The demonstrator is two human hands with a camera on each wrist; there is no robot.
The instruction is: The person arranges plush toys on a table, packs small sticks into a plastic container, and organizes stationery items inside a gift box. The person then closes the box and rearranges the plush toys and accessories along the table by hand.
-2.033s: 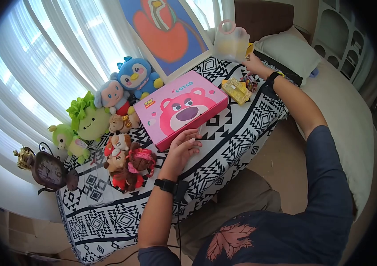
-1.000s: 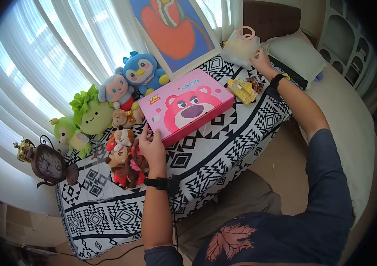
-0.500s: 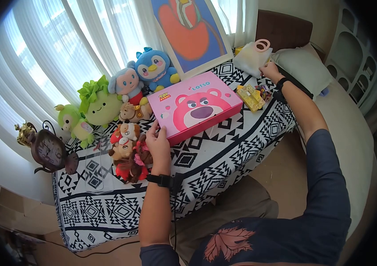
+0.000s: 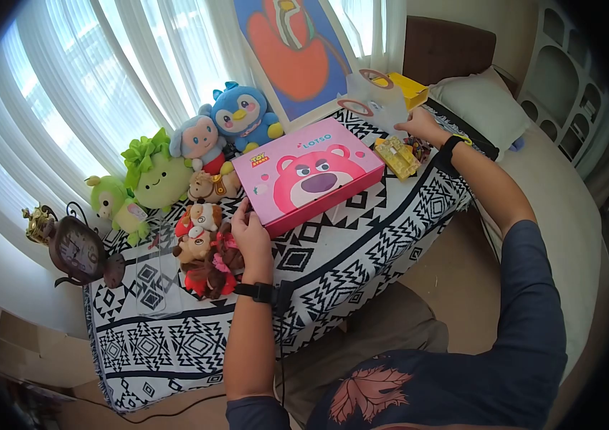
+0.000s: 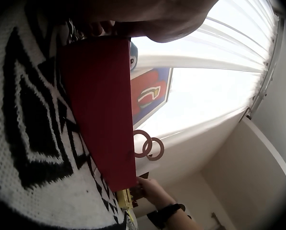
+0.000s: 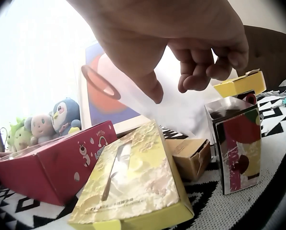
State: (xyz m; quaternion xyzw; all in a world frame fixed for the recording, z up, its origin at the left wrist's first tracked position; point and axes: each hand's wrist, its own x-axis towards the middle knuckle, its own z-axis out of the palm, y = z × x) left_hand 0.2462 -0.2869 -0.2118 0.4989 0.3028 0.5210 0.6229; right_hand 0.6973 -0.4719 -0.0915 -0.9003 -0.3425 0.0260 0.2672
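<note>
At the near left corner of a pink gift box [image 4: 311, 172] with a bear face on its lid, my left hand [image 4: 253, 236] grips the side with thumb and fingers. The box's red side [image 5: 102, 110] fills much of the left wrist view. A frosted translucent bag [image 4: 372, 104] with two pinkish ring handles [image 4: 356, 107] leans left beyond the box. My right hand [image 4: 422, 125] is at its lower right corner. In the right wrist view, curled fingers [image 6: 200, 72] overlap the bag; I cannot tell whether they pinch it.
A yellow floral box [image 6: 133, 182], a small brown box [image 6: 188, 155] and an opened dark box [image 6: 238, 148] stand below my right hand. A yellow box [image 4: 408, 89] lies behind the bag. Plush toys [image 4: 243, 118] and a clock [image 4: 75, 247] line the left. A picture [image 4: 297, 57] leans behind.
My left hand has moved from the box's front to its left corner. The bag, upright earlier, now tilts left with its rings spread, and my right hand has shifted from the yellow box to the bag.
</note>
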